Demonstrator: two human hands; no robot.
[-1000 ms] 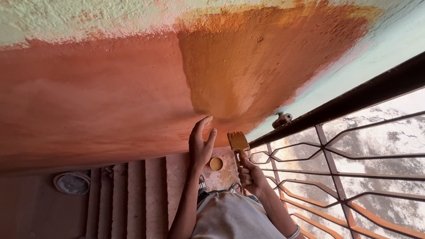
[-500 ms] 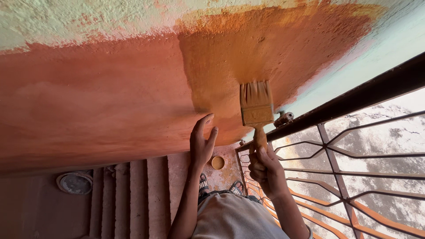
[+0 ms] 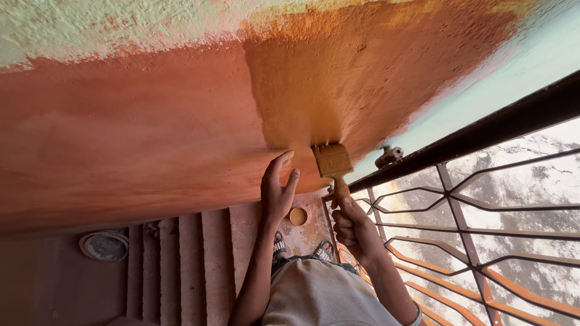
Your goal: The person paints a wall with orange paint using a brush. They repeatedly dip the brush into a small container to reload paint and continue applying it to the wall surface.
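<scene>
- Head view: the right hand (image 3: 355, 231) was closed in a fist around the handle of a paintbrush (image 3: 331, 163), fingers wrapped tight, the bristle end pointing up.
- The paintbrush, coated in yellow-orange paint, had its bristles pressed against the wall (image 3: 151, 133) at the lower edge of the darker orange patch (image 3: 362, 78).
- The left hand (image 3: 277, 192) was open, fingers straight and close together, fingertips resting on the wall just beside the brush; it held nothing.
- A small round tin of paint (image 3: 298, 216) sat on the floor below, between the two hands as seen from above, near the person's sandalled feet (image 3: 279, 246).
- The metal railing (image 3: 477, 199) ran along the right side, close behind the right hand.
- A round grey lid or dish (image 3: 104, 245) lay on the steps (image 3: 181, 259) to the left; what it was could not be made out.
- A small fitting (image 3: 388, 157) on the rail top was too blurred to identify.
- The brush handle was mostly hidden inside the fist, and both forearms were partly cut off by the lower edge.
</scene>
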